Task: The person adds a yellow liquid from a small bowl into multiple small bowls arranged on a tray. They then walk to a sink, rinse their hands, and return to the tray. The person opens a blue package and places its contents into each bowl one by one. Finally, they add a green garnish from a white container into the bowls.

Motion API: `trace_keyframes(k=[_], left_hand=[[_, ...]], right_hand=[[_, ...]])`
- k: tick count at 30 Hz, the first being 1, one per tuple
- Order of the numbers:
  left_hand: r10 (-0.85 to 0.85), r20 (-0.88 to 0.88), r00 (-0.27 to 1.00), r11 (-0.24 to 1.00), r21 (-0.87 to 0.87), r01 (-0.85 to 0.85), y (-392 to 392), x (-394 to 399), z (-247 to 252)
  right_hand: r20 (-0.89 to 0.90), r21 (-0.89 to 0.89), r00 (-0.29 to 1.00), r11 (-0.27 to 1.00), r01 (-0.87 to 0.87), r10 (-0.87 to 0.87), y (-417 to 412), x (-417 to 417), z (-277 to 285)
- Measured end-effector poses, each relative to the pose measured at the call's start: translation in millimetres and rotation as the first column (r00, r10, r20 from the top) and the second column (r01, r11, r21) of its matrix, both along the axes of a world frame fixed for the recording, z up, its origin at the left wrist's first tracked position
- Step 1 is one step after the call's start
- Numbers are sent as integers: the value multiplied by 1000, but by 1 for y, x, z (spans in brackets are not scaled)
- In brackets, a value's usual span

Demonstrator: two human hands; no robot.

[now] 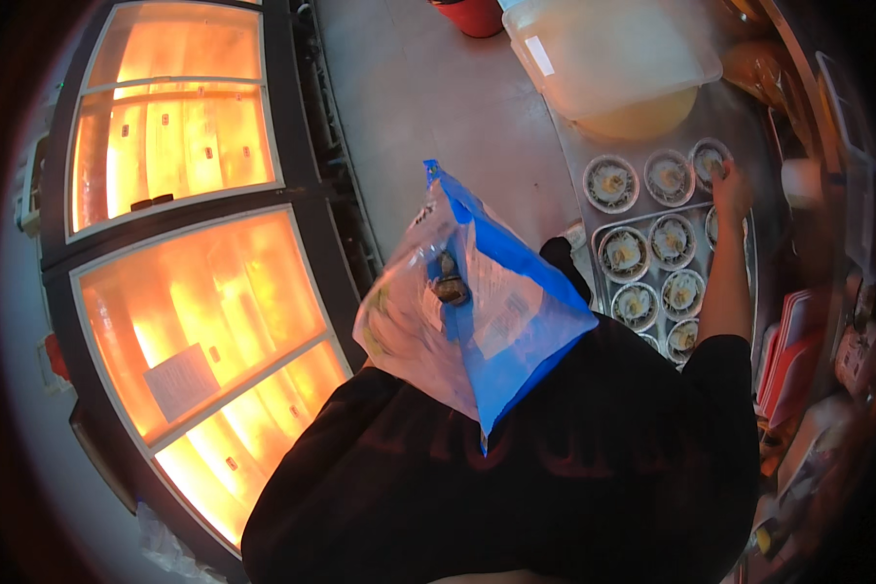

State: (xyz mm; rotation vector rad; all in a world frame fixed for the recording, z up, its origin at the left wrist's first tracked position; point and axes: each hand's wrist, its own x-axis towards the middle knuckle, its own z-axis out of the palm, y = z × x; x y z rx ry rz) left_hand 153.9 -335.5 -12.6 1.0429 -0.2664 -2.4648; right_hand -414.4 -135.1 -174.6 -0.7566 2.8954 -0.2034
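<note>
An opened plastic bag with blue edges [511, 255] stands before my chest, with a few small dark brown pieces [450, 288] inside. My left hand is out of view, hidden behind or under the bag; only a bit of that arm shows at its lower left. On the right, my right hand [731, 186] reaches over a round foil cup [708, 162], its fingertips at the pale filling. Whether the fingers hold a piece is too small to tell. Two similar cups [611, 184] stand beside it. Below, a metal tray [597, 244] holds several more filled cups [624, 253].
A translucent plastic tub [613, 51] stands at the far end of the metal counter [573, 157]. Red and white trays or folders [785, 358] lean at the right. Brightly lit glass-fronted cabinets [212, 292] line the left. A red bucket [474, 16] is on the floor ahead.
</note>
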Motion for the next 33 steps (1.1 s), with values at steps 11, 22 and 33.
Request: trace_keyframes(k=[11, 22, 33], left_hand=[[-269, -327, 906, 943, 101, 316, -10, 12, -28], [-306, -805, 508, 662, 203, 721, 66, 37, -48], [-490, -465, 737, 833, 0, 553, 214, 157, -12]], right_hand=[[-60, -580, 939, 778, 243, -338, 160, 247, 96], [113, -248, 441, 405, 880, -890, 413, 641, 100], [266, -25, 542, 556, 831, -797, 516, 510, -1]])
